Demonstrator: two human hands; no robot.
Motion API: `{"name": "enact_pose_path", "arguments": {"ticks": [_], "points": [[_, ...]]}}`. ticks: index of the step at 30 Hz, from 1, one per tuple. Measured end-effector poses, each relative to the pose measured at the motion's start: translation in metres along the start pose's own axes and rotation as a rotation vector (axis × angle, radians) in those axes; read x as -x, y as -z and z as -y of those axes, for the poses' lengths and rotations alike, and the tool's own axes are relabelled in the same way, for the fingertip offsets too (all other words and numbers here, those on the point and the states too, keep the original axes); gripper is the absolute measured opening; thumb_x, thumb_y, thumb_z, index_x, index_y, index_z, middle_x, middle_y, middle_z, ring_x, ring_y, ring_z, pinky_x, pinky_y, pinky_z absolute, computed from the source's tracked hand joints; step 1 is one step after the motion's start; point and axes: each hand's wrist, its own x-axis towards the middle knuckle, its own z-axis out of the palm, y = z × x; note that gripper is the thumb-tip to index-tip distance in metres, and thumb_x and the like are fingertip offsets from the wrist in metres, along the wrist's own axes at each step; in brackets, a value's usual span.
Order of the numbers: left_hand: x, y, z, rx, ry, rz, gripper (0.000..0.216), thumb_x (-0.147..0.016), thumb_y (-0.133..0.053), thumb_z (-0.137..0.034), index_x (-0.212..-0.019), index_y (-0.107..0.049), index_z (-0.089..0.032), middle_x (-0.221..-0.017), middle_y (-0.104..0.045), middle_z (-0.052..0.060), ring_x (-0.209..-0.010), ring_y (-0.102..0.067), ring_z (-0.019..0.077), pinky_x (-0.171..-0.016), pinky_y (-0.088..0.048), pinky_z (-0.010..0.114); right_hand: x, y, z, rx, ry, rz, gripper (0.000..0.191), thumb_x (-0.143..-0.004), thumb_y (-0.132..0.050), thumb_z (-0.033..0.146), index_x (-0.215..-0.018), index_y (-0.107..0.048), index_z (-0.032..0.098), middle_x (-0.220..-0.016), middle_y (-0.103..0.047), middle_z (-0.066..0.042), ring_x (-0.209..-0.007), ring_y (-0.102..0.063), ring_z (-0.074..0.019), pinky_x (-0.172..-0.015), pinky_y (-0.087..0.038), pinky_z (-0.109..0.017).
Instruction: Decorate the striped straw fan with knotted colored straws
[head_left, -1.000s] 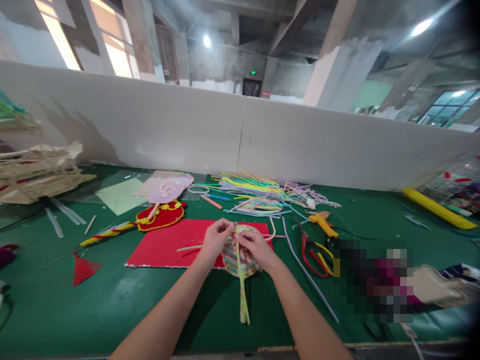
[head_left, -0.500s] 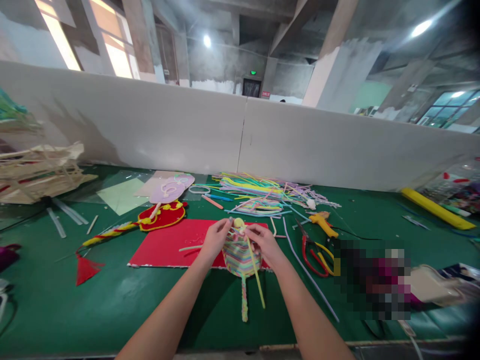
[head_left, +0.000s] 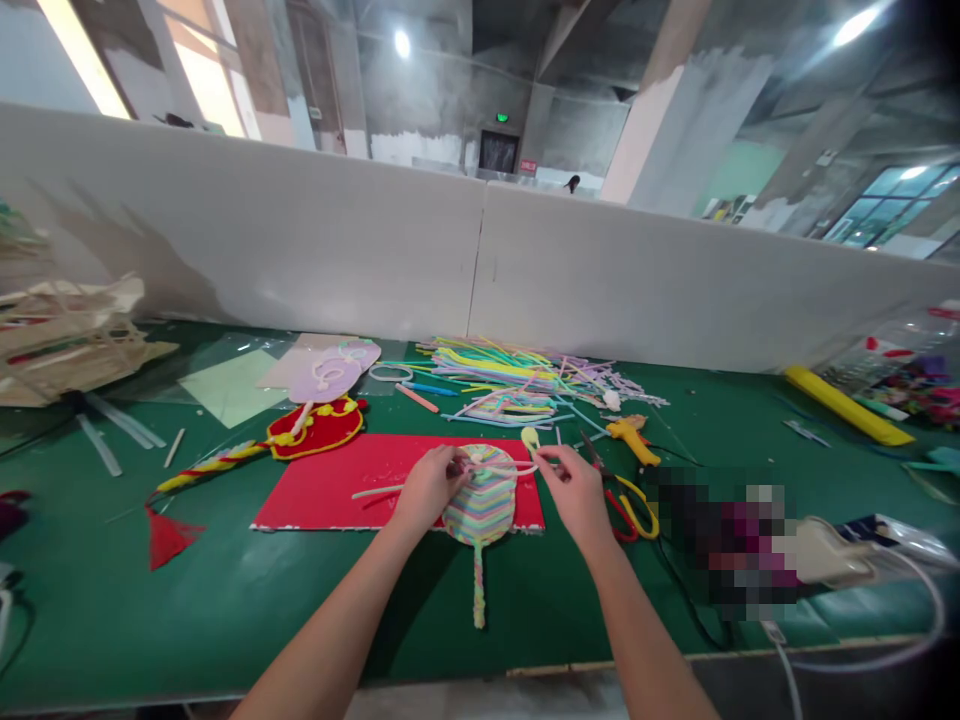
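Note:
A small round fan (head_left: 480,505) woven from pastel pipe cleaners, with a twisted handle pointing toward me, lies on the edge of a red felt sheet (head_left: 337,485). My left hand (head_left: 429,487) pinches the fan's upper left rim. My right hand (head_left: 574,487) is closed on a pale yellow pipe cleaner (head_left: 517,466) that runs from the fan's top out to the right, its looped end sticking up near my fingers.
A heap of coloured pipe cleaners (head_left: 517,378) lies behind. A yellow glue gun (head_left: 630,436) and red-handled pliers (head_left: 626,500) sit right of my hand. Red and pink fans (head_left: 319,425) lie left, wooden models (head_left: 67,340) far left, a yellow tube (head_left: 847,405) far right.
My right hand moved away to the right, drawing the yellow pipe cleaner out sideways across the fan's top. The fan now lies flatter on the red sheet. My left hand stayed on the rim.

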Motion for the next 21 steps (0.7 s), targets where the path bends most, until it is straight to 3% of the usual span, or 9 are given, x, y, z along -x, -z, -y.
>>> {"name": "enact_pose_path", "arguments": {"ticks": [6,8,12,16,21], "points": [[0.002,0.004,-0.01,0.012,0.061,0.004,0.019,-0.066,-0.06,-0.027,-0.084,-0.065,-0.023,-0.08,-0.063,0.005,-0.073,-0.056,0.0183,-0.066,-0.042,0.025,0.017,-0.014,-0.006,-0.07,-0.015,0.056,0.015,-0.078,-0.052,0.032,-0.087,-0.063,0.026,-0.087,-0.065,-0.004,-0.067,-0.057,-0.0183,-0.062,-0.043,-0.029],[0.001,0.004,-0.014,0.063,0.07,-0.035,0.017,-0.067,-0.06,-0.03,-0.082,-0.066,-0.023,-0.08,-0.064,0.005,-0.071,-0.057,0.0179,-0.065,-0.043,0.025,0.018,-0.014,-0.006,-0.116,-0.043,0.056,0.016,-0.079,-0.052,0.033,-0.089,-0.063,0.026,-0.086,-0.065,-0.004,-0.059,-0.057,-0.0168,-0.057,-0.044,-0.029],[-0.003,0.005,-0.018,0.118,0.073,-0.077,0.019,-0.07,-0.059,-0.033,-0.083,-0.065,-0.021,-0.085,-0.065,0.006,-0.076,-0.06,0.0176,-0.069,-0.047,0.026,0.013,-0.002,-0.005,-0.087,-0.128,0.082,0.018,-0.08,-0.05,0.035,-0.09,-0.061,0.024,-0.069,-0.064,-0.002,-0.04,-0.052,-0.0115,-0.044,-0.043,-0.025],[-0.006,0.013,-0.028,0.164,0.145,-0.076,0.025,-0.073,-0.055,-0.036,-0.088,-0.063,-0.018,-0.089,-0.066,0.006,-0.081,-0.061,0.0184,-0.072,-0.049,0.028,0.005,0.015,-0.005,-0.058,-0.13,0.063,0.021,-0.082,-0.047,0.035,-0.09,-0.06,0.02,-0.064,-0.063,-0.002,-0.052,-0.06,-0.0136,-0.041,-0.045,-0.021],[-0.003,0.021,-0.046,0.21,0.194,-0.064,0.024,-0.073,-0.055,-0.034,-0.088,-0.062,-0.017,-0.09,-0.067,0.006,-0.084,-0.062,0.0184,-0.074,-0.05,0.028,-0.005,0.027,-0.006,-0.055,-0.126,-0.067,0.019,-0.081,-0.049,0.032,-0.09,-0.059,0.018,-0.074,-0.065,-0.004,-0.057,-0.062,-0.0131,-0.042,-0.047,-0.02]]}}
